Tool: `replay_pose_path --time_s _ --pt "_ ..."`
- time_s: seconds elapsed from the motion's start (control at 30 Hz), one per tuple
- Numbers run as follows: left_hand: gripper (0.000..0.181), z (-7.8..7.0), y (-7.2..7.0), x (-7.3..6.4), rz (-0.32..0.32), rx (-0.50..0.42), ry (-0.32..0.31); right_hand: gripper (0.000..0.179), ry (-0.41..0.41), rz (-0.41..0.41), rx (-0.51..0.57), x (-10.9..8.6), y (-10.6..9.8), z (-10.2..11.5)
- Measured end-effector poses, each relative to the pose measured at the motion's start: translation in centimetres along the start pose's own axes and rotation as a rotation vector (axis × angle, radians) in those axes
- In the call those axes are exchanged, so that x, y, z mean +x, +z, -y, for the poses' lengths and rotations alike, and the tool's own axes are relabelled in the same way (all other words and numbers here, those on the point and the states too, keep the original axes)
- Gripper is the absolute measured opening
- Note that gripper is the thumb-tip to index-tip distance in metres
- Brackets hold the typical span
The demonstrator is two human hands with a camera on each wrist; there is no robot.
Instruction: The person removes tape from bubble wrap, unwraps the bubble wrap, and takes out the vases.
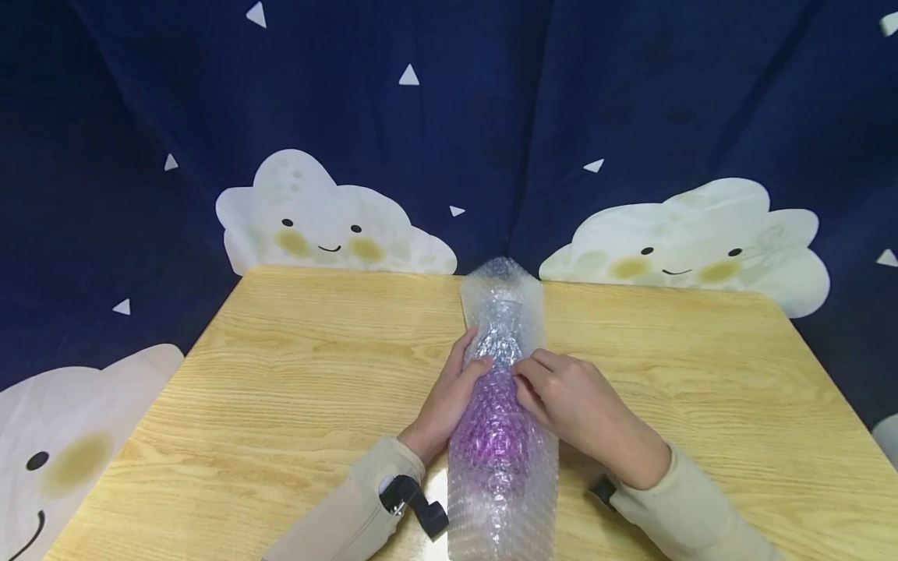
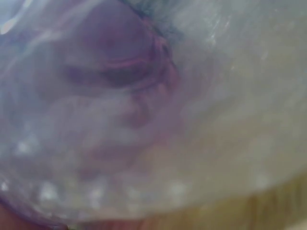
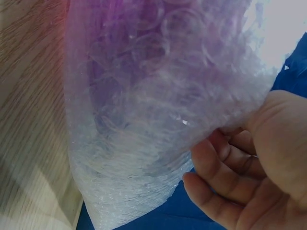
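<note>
- At the lower centre of the head view, a long bundle of clear bubble wrap [image 1: 501, 510] encloses something purple [image 1: 495, 436], over a pale wood-grain table [image 1: 316, 374].
- Left of centre, the bare left hand [image 1: 449, 392] grips the bundle's side, thumb on top.
- Right of centre, the bare right hand [image 1: 578, 399] pinches the wrap, fingers curled.

Bubble wrap [image 1: 501, 506]: glossy, bumpy clear plastic; tabletop [image 1: 316, 366]: grained wood.

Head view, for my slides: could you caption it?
Left hand and right hand on a bubble-wrapped bundle, purple showing through, at a wooden table.
</note>
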State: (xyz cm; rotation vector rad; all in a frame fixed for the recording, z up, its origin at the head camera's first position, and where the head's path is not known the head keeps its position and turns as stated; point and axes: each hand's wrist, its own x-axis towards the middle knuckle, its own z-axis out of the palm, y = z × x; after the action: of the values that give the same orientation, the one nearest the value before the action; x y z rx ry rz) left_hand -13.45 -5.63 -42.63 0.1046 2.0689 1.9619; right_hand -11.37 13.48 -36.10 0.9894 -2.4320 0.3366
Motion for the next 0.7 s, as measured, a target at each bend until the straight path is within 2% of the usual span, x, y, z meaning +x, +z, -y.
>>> replay_pose_path --time_s 0.7 --pt "0.072 -0.24 0.02 -0.02 -0.003 0.008 -0.018 0.007 0.010 -0.002 0.017 -0.13 -0.04 0.25"
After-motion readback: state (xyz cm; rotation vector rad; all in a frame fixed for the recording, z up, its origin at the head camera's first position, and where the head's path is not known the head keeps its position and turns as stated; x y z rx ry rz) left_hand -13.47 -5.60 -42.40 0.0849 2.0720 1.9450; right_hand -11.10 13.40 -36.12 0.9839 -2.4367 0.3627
